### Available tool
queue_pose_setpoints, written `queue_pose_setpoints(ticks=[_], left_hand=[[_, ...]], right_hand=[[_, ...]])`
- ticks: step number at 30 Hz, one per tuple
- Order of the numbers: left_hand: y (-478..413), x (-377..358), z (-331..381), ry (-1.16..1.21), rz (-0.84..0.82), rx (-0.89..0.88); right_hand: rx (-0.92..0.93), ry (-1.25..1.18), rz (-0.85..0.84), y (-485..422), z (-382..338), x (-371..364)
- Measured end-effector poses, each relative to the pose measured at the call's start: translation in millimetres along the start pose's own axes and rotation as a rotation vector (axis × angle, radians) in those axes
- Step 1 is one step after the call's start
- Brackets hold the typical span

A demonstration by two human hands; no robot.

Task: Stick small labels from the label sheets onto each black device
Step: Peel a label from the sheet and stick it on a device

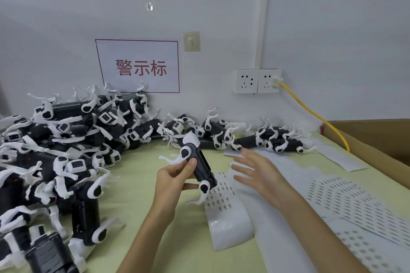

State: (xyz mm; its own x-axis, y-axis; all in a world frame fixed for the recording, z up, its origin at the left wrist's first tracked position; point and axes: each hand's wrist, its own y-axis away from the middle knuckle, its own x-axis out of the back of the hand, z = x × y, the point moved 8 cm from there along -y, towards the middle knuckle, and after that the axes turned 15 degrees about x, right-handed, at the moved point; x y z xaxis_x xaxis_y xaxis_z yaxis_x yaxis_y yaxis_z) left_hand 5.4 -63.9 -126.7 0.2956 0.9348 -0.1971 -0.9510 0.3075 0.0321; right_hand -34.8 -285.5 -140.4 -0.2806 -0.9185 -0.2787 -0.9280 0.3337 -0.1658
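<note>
Device (200, 165) in left hand (172, 180) (right hand (260, 174) perhaps above label sheet (224, 198))

Small factory labelling bench, heap of identical black devices (42, 159) against the wall (221, 17), label sheets (346, 197) spread on green worktop (137, 166), red-lettered station sign (139, 66), double wall socket (257, 81), cardboard carton (366, 137).

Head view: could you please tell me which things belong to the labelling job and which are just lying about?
Job: black device held in the left hand; right hand; label sheets; pile of devices.
Lying about: cardboard box; yellow cable; wall sockets.
</note>
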Motion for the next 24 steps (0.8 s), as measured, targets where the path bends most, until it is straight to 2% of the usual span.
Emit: queue_pose_setpoints(ticks=[3, 6, 12, 19, 24], left_hand=[[0, -5, -5, 0.034, -0.036, 0.048], [0, -10, -10, 0.114, -0.072, 0.103], [-2, -15, -16, 0.220, -0.129, 0.158], [-2, -22, -21, 0.148, -0.267, 0.188], [-3, -24, -21, 0.175, -0.293, 0.189]], right_hand=[[0.136, 0.253, -0.180, 12, -4, -32], [0.210, 0.334, -0.314, 24, -2, -57], [0.311, 0.291, -0.233, 22, -9, -54], [0.357, 0.329, -0.199, 21, -14, -51], [0.392, 0.329, -0.217, 23, -16, -52]])
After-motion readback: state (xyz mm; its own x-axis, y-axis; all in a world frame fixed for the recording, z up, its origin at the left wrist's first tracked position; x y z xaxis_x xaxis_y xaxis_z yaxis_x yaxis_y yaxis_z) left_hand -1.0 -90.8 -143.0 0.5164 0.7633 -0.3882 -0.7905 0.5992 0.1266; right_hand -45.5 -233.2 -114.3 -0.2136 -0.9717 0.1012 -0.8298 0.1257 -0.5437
